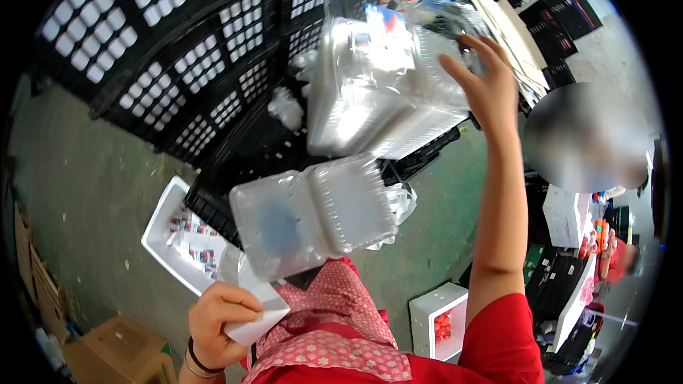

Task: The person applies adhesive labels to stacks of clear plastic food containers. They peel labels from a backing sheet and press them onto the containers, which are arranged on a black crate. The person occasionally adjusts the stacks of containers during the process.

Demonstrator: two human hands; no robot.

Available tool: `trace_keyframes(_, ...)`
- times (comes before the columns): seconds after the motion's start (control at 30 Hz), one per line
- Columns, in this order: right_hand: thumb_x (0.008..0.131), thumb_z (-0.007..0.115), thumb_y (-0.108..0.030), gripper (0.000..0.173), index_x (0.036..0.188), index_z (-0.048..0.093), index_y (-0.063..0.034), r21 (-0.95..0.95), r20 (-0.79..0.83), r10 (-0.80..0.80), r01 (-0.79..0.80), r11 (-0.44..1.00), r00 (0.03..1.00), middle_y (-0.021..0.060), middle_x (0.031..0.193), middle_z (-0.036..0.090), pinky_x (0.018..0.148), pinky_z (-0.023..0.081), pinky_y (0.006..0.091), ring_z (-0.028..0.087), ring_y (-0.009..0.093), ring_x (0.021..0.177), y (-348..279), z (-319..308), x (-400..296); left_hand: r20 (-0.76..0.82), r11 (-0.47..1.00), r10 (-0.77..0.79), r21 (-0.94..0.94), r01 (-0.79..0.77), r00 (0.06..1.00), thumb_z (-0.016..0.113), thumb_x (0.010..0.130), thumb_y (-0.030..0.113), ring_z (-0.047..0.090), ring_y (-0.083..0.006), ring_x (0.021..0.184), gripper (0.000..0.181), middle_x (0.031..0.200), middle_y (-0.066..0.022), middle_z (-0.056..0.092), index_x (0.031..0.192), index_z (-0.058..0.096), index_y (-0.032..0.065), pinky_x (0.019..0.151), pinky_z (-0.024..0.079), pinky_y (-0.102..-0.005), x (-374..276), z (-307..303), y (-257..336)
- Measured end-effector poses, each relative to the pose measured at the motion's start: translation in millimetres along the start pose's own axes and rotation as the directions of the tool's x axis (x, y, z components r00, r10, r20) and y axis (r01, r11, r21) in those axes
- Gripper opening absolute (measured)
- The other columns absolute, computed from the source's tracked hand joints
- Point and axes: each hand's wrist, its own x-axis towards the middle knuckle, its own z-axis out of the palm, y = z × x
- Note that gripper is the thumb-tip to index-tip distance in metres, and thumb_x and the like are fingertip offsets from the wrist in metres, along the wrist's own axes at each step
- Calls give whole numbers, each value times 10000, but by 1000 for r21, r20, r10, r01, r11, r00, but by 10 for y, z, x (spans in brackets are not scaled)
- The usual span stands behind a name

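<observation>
My left hand (219, 320) pinches a white paper strip (257, 326) in front of the apron (341, 325). Just beyond the strip, an opened clear plastic clamshell (352, 208) lies with its two halves spread, at the near side of a black crate. A tall nested stack of clear clamshells (341, 112) rises behind it, blurred by motion. The top one bears a blue, white and red label (394, 29). My right hand (493, 90) is at the right side of the stack, fingers spread; whether they touch the plastic is unclear.
Black plastic crates (187, 64) stand at left and beneath the stack. A white foam box (165, 234) holds printed labels. At right, another foam box (421, 325) contains red round produce. A cardboard box (120, 352) sits lower left. Other people (616, 261) are at right.
</observation>
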Motion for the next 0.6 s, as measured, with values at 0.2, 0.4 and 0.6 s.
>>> trace_keyframes(0.2, 738, 551, -705, 652, 1210, 596, -257, -341, 527, 333, -164, 926, 782, 155, 1242, 539, 890, 394, 598, 479, 415, 1173, 141, 647, 399, 92, 965, 15, 258, -39, 996, 689, 717, 31, 540, -245, 695, 163, 799, -112, 572, 845, 588, 34, 676, 430, -342, -189, 13, -131)
trace_keyframes(0.4, 779, 625, -442, 472, 1053, 609, -58, 279, 236, -329, 261, 924, 914, 180, 1213, 523, 1042, 208, 628, 369, 386, 1274, -748, 562, -1065, 91, 976, -191, -89, 199, 977, 628, 773, -82, 565, -201, 829, 163, 920, -114, 600, 925, 594, -36, 775, 481, -325, -19, 241, -256)
trace_keyframes(0.6, 648, 739, -481, 924, 1398, 355, -102, 216, 575, -131, 5, 976, 807, 215, 1484, 198, 1011, 275, 594, 192, 462, 1350, -957, 227, -1946, 44, 962, -261, -67, 264, 964, 659, 774, -36, 562, -204, 860, 154, 951, -119, 598, 914, 596, -30, 792, 471, -322, -216, 99, -130)
